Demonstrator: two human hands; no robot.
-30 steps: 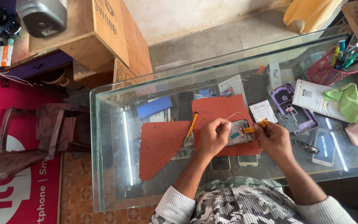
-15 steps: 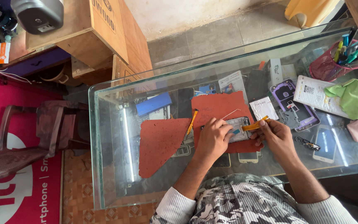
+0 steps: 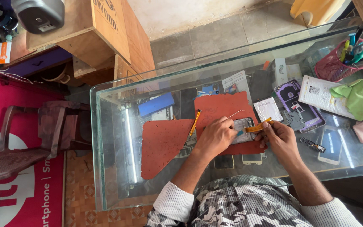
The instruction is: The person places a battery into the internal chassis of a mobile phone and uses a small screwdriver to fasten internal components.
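An opened phone lies on a red mat on the glass counter. My left hand rests on the phone's left end and pins it down. My right hand grips a yellow-handled tool whose tip points at the phone's inside. A thin metal pin lies on the mat just above the phone. A yellow screwdriver lies at the mat's left edge.
A second red mat lies to the left. A purple phone frame, papers, a green cloth and a red basket of tools sit at the right. A brown chair and wooden boxes stand beyond the counter's left end.
The view has shifted slightly. Both hands stay on the phone, and the right hand with the tool has edged a little.
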